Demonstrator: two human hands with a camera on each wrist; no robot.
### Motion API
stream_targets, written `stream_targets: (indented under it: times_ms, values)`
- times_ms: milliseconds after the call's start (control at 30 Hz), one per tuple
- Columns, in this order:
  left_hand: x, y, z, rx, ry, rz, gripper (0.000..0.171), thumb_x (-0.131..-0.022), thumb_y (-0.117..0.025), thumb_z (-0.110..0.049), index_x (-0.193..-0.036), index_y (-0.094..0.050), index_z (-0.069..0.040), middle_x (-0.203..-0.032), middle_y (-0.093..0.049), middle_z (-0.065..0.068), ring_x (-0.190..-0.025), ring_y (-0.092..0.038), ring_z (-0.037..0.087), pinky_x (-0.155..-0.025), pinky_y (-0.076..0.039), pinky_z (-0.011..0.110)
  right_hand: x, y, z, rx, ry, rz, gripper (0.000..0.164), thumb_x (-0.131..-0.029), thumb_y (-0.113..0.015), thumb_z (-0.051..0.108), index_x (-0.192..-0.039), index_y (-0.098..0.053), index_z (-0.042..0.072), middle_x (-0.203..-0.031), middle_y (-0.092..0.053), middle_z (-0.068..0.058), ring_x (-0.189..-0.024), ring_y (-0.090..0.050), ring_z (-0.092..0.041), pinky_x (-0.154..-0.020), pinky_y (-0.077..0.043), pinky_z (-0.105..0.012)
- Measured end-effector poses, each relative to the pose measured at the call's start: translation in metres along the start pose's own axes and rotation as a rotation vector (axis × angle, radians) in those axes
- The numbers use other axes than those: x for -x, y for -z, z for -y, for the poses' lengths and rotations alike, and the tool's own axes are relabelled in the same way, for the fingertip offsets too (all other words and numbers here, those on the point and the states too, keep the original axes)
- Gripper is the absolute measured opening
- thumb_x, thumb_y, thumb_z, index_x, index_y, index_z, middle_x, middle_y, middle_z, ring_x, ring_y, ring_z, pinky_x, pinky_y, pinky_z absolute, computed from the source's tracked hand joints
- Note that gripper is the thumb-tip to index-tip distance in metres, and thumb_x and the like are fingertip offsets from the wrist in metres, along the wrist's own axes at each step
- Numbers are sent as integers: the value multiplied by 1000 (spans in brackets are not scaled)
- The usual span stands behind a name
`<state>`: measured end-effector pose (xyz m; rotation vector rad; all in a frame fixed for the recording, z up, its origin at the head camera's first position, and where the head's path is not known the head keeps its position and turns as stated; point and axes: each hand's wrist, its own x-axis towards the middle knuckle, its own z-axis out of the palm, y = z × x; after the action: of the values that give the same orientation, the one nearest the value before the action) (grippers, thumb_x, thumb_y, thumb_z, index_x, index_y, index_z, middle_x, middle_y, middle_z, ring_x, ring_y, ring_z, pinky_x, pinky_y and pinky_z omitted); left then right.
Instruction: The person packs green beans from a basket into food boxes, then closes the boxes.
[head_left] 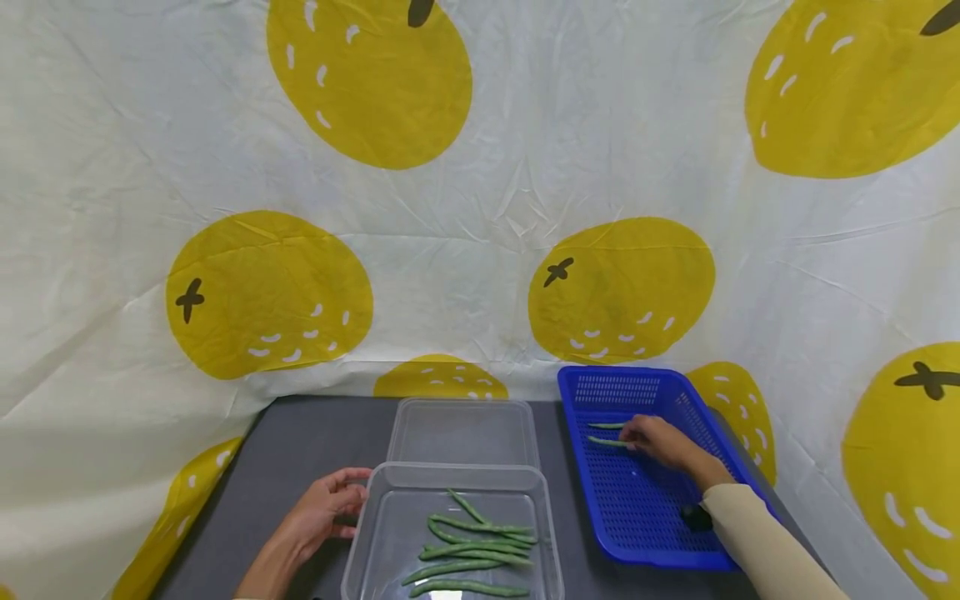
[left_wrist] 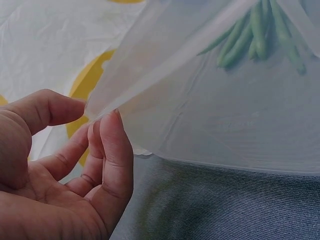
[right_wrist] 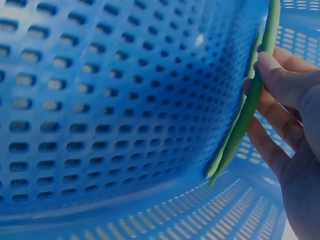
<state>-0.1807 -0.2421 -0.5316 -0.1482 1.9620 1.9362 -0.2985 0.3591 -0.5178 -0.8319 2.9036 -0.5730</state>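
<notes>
In the head view, my right hand reaches into the blue basket and pinches a green bean between thumb and fingers. The right wrist view shows this bean close up, with a second bean just behind it along the basket wall. My left hand is beside the clear plastic container, fingers loosely bent, fingertips at its left wall. In the left wrist view, the fingers touch the container's edge. Several green beans lie inside that container.
Behind the container, a clear lid lies flat on the dark grey tabletop. A white cloth printed with yellow fruit hangs behind the table. The blue basket stands to the right of the container.
</notes>
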Motion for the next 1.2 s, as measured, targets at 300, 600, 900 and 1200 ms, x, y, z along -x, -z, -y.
stream_targets:
  times_ms: [300, 600, 900, 1200]
  values:
    - [1, 1, 0, -2, 1, 5, 52, -96, -65, -17, -142, -49, 1, -98, -66, 2, -86, -62, 19, -67, -55, 38, 1, 10, 19, -42, 23, -91, 12, -92, -71, 4, -103, -74, 9, -93, -67, 4, -85, -64, -11, -74, -56, -32]
    - [0, 1, 0, -1, 4, 4, 52, -96, -65, -17, -143, -49, 1, -99, -66, 3, -86, -63, 20, -68, -56, 39, 10, 21, 45, -153, 63, -178, 14, -94, -69, 4, -107, -73, 9, -98, -68, -1, -89, -66, -16, -75, -55, -30]
    - [-3, 2, 2, -17, 16, -8, 51, -97, -64, -18, -143, -49, 0, -102, -65, 4, -88, -63, 22, -68, -56, 41, 14, 26, 69, -177, 97, -172, 15, -97, -68, 12, -110, -72, 15, -102, -68, 5, -92, -65, -9, -79, -56, -30]
    - [-4, 2, 3, -20, 25, -19, 52, -96, -66, -19, -143, -50, 0, -101, -65, 4, -87, -62, 22, -68, -56, 40, 15, 27, 98, -287, 151, -150, 15, -97, -68, 13, -111, -72, 10, -102, -67, 1, -91, -66, -14, -80, -57, -29]
